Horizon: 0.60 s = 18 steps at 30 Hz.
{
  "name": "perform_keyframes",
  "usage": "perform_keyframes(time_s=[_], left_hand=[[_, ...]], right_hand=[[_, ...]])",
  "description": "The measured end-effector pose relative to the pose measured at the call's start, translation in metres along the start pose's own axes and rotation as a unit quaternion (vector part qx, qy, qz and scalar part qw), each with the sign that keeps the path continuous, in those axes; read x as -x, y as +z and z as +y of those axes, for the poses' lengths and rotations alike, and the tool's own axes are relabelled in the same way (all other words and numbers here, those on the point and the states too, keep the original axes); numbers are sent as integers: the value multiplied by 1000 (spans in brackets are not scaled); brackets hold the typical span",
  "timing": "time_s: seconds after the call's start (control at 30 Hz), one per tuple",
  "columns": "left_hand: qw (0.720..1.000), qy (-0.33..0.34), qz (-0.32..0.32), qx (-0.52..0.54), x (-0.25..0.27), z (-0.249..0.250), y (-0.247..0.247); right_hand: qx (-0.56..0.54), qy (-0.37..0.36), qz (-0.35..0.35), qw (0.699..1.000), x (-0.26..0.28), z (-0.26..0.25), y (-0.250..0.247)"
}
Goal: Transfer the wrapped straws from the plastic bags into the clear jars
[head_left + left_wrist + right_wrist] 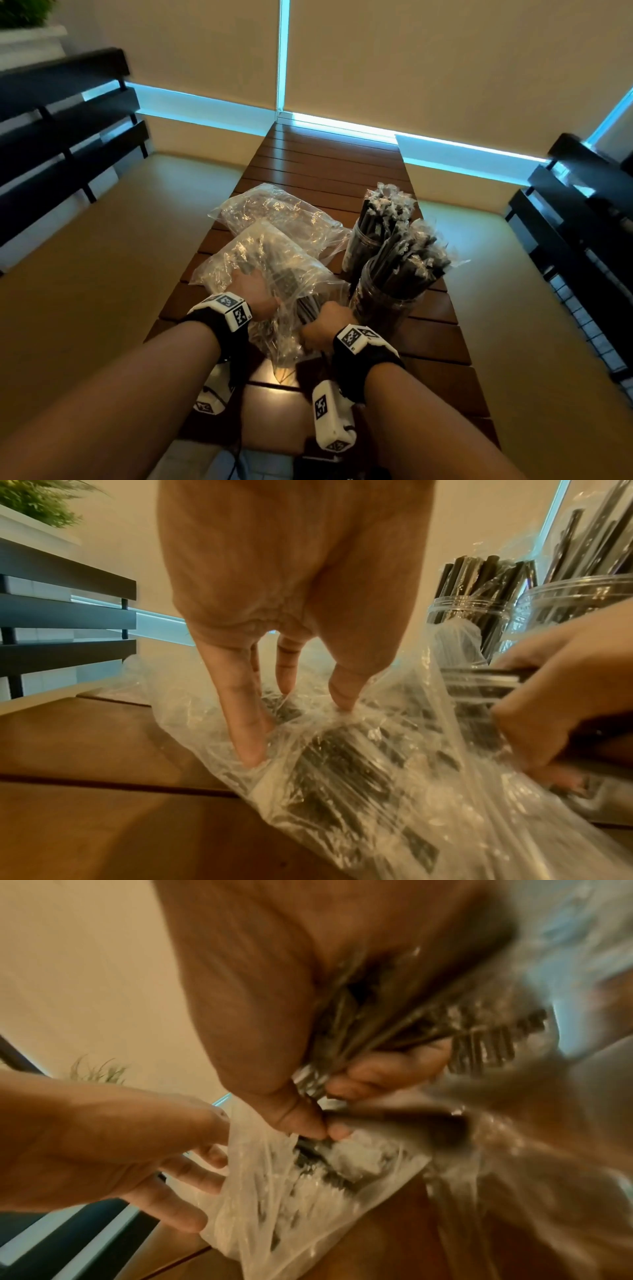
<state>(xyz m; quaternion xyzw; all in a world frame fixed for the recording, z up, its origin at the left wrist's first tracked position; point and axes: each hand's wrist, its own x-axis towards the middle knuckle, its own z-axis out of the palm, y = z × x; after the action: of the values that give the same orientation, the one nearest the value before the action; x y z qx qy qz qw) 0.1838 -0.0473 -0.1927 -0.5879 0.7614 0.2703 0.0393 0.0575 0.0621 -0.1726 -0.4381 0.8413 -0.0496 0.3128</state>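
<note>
Right hand [323, 327] fisted round a bundle of black plastic-wrapped straws [486, 681] at the mouth of the crinkled clear plastic bag [274, 270], long axis running back into the bag under the flat-fingered left hand [255, 291], near clear jar [383, 301] just beside the right.

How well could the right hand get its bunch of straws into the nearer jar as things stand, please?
Probably yes, with some crowding. The right hand grips a bunch of straws beside the nearer jar, with nothing between, but that jar is already packed with upright straws.
</note>
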Motion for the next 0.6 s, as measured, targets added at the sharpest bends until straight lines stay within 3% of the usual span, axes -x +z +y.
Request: perform_keyframes(time_s=[0.33,0.4,0.5,0.57,0.6], left_hand=[[999,-25,26,-35,8,8,0],[997,-2,-5,-81,-1,8,2],[992,45,-31,-113,-122,-32,47],[998,35,-39,-36,-121,-22,39],[999,27,-16,7,-83,-11,17]], right_hand=[[117,-41,-33,992,79,27,-75],[128,-40,-36,990,98,36,-90],[142,-47,-21,988,124,41,-113],[146,-61,-11,987,140,40,-129],[139,-70,5,988,147,38,-139]])
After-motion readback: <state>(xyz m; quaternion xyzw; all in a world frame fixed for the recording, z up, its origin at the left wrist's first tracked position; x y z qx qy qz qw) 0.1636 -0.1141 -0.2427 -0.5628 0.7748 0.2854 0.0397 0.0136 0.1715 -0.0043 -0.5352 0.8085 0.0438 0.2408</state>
